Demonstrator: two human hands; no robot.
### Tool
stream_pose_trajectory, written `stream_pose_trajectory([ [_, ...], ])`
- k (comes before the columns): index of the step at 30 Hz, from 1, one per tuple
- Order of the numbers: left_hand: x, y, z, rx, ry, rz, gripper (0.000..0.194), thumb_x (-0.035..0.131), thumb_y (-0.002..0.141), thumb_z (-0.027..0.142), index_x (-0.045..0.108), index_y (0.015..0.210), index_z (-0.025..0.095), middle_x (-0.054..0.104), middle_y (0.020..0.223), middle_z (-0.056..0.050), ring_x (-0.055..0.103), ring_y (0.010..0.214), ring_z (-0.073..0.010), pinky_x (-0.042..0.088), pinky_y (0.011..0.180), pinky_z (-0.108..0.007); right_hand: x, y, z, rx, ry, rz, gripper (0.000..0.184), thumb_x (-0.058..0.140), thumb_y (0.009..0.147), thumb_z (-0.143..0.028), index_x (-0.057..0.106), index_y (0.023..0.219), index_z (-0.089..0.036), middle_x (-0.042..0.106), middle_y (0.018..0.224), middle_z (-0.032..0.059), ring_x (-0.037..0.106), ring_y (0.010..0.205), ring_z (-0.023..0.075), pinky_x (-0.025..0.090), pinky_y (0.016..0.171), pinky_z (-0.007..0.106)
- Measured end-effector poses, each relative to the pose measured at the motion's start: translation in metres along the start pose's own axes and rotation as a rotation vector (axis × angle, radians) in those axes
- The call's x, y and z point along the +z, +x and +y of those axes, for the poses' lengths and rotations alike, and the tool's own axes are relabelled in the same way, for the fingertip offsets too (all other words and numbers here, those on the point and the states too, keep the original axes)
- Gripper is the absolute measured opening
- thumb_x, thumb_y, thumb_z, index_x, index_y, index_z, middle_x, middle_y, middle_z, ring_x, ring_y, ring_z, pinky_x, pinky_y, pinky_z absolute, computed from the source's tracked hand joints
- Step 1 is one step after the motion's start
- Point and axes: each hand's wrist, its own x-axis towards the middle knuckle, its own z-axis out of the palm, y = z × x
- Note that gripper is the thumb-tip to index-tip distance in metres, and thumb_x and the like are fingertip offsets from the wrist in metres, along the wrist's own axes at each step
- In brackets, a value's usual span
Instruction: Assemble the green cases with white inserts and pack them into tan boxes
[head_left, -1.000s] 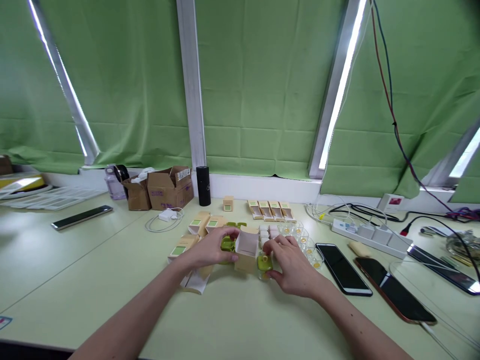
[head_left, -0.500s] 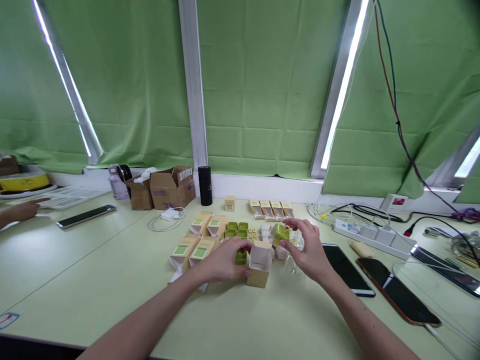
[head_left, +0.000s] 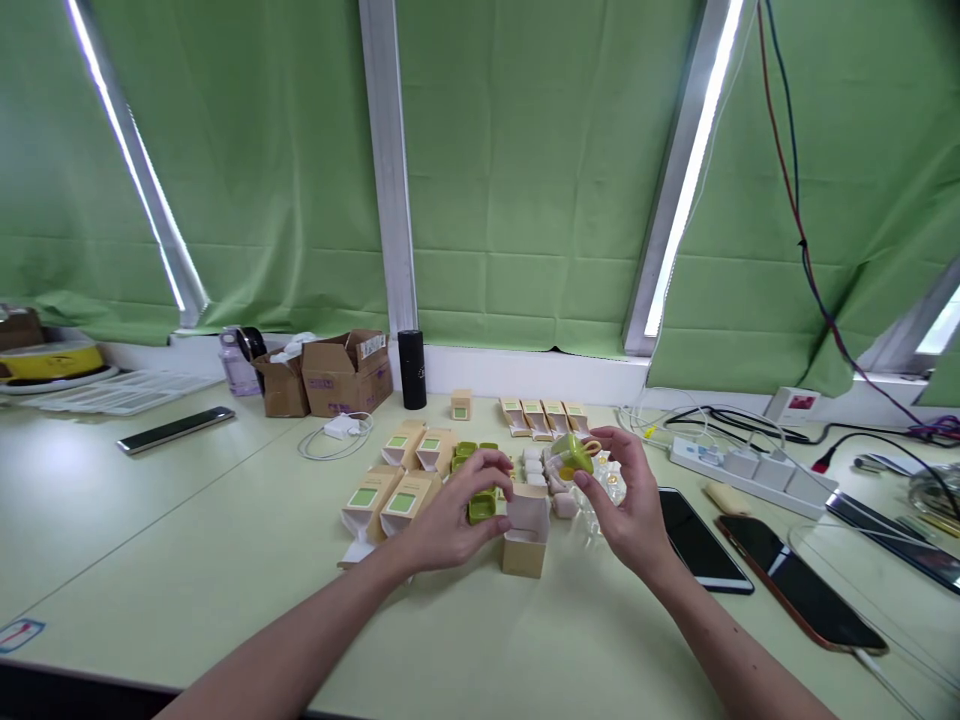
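Note:
An open-topped small carton (head_left: 525, 555) with a white inside stands upright on the table. At its left edge is my left hand (head_left: 461, 515), thumb and fingers curved but apart; whether the fingertips touch the carton I cannot tell. My right hand (head_left: 626, 500) pinches a small green case with a yellowish loop (head_left: 574, 453), held up behind and right of the carton. Small green square pieces (head_left: 481, 507) sit partly behind my left hand. White rounded pieces (head_left: 565, 505) and clear plastic pieces (head_left: 611, 485) lie under and beside the green case.
Several green-labelled cartons (head_left: 365, 497) lie at left, with more open cartons (head_left: 534, 417) behind. A black bottle (head_left: 411, 370), brown boxes (head_left: 341, 378) and a charger (head_left: 342, 427) are farther back. To the right are a tablet (head_left: 701, 540), phone (head_left: 799, 580) and power strip (head_left: 750, 475).
My left hand's fingers have spread at the carton's left edge, and the carton has shifted slightly right and turned. The green case has turned in my right hand. The other person's hand has left view.

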Motion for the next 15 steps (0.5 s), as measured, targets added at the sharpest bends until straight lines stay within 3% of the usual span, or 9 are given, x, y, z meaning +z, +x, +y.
stream_pose_trajectory([
  [4, 0.005, 0.0, -0.001, -0.002, 0.023, 0.006, 0.016, 0.065, 0.098, 0.031, 0.079, 0.102, 0.026, 0.064, 0.137, -0.012, 0.062, 0.128, -0.0299, 0.054, 0.105, -0.045, 0.004, -0.003, -0.005, -0.011, 0.066, 0.013, 0.04, 0.066, 0.094, -0.035, 0.049, 0.129, -0.027, 0.062, 0.117, 0.0089, 0.062, 0.105, 0.0276, 0.051, 0.09, 0.043],
  [9, 0.014, 0.0, -0.005, -0.069, 0.039, 0.083, 0.025, 0.06, 0.1, 0.035, 0.081, 0.109, 0.024, 0.078, 0.117, -0.011, 0.07, 0.116, -0.0288, 0.056, 0.102, -0.045, 0.008, -0.008, -0.006, -0.015, 0.126, -0.014, 0.043, 0.066, 0.096, -0.034, 0.044, 0.133, -0.028, 0.064, 0.117, 0.0093, 0.062, 0.102, 0.0262, 0.051, 0.087, 0.043],
  [15, 0.016, 0.0, -0.004, -0.179, -0.034, 0.127, 0.031, 0.066, 0.097, 0.036, 0.075, 0.123, 0.021, 0.076, 0.126, -0.012, 0.069, 0.118, -0.0292, 0.056, 0.103, -0.045, 0.012, -0.012, -0.01, 0.009, 0.252, -0.041, 0.043, 0.064, 0.098, -0.038, 0.041, 0.134, -0.03, 0.065, 0.12, 0.0103, 0.064, 0.101, 0.0256, 0.054, 0.082, 0.041],
])
